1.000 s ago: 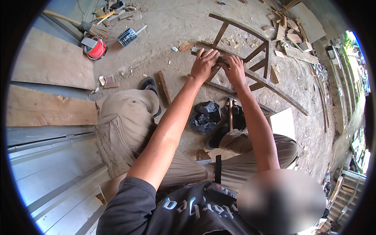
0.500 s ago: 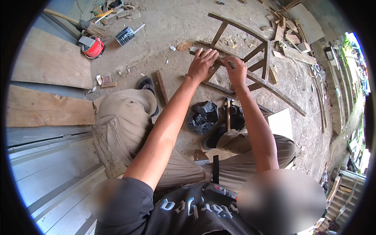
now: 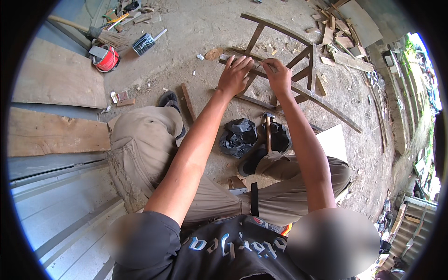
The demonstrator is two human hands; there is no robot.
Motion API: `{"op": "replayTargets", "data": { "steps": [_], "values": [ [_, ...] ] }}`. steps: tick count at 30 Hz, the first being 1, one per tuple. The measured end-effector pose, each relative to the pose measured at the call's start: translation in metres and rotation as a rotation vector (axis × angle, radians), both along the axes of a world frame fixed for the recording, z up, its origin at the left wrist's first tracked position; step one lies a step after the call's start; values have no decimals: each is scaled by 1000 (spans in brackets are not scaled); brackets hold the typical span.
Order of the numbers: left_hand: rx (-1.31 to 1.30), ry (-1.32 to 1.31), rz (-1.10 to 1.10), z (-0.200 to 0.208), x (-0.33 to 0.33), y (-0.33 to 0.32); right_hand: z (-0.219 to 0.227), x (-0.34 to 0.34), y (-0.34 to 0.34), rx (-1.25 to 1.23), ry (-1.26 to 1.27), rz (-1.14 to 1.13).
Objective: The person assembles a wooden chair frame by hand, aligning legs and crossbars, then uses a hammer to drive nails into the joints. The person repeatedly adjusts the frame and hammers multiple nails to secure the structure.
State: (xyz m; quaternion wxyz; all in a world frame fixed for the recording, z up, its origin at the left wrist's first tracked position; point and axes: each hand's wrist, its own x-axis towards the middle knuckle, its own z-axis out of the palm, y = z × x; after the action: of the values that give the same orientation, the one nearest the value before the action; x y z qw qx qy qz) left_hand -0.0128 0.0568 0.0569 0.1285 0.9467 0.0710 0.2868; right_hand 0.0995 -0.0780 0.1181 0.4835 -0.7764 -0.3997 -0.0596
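Observation:
A dark wooden frame [image 3: 329, 106] of long legs and crossbars lies tilted on the ground in front of me. Draped over one end of its near bar is my left hand [image 3: 234, 74], the fingers bent round the wood and the thumb hidden. Just to the right, over the same bar, my right hand [image 3: 278, 78] has thumb and fingertips pinched together; anything between them is too small to make out. Nearer me, a hammer [image 3: 268, 133] with a wooden handle stands beside a crumpled black plastic bag [image 3: 239, 137].
A red bucket [image 3: 108, 59] and a dark container [image 3: 143, 44] with a handle stand at the far left. Scrap wood [image 3: 343, 42] is heaped at the far right. One loose wooden strip [image 3: 188, 100] lies by my left foot. A white panel [image 3: 332, 142] lies near my right knee.
My head view has shifted slightly, so the scene sits a little further left. The right fingertips have come closer together over the bar. The left hand stays on the wood.

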Motion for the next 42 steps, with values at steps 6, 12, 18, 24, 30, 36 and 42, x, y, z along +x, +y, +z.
{"op": "replayTargets", "data": {
  "steps": [6, 12, 18, 24, 30, 36, 42],
  "values": [
    [-12, -34, -5, 0, -1, 0, 0, 1, 0, -9, -27, 26],
    [-9, -17, -8, 1, -1, -1, 3, -1, 1, -8, -59, 43],
    [-120, -121, -14, 2, 6, -3, 3, 1, 1, -76, -14, 61],
    [-423, -102, -32, 7, 20, 9, -5, 6, -1, -43, 45, 89],
    [-489, -32, 7, 23, 23, 0, -5, 9, -3, -27, -6, 122],
    [-532, -233, 72, 25, 25, -15, 1, 11, 1, -11, -46, 173],
    [-485, -262, 91, 18, 23, -16, 10, 2, -8, 68, -106, 157]
  ]
}}
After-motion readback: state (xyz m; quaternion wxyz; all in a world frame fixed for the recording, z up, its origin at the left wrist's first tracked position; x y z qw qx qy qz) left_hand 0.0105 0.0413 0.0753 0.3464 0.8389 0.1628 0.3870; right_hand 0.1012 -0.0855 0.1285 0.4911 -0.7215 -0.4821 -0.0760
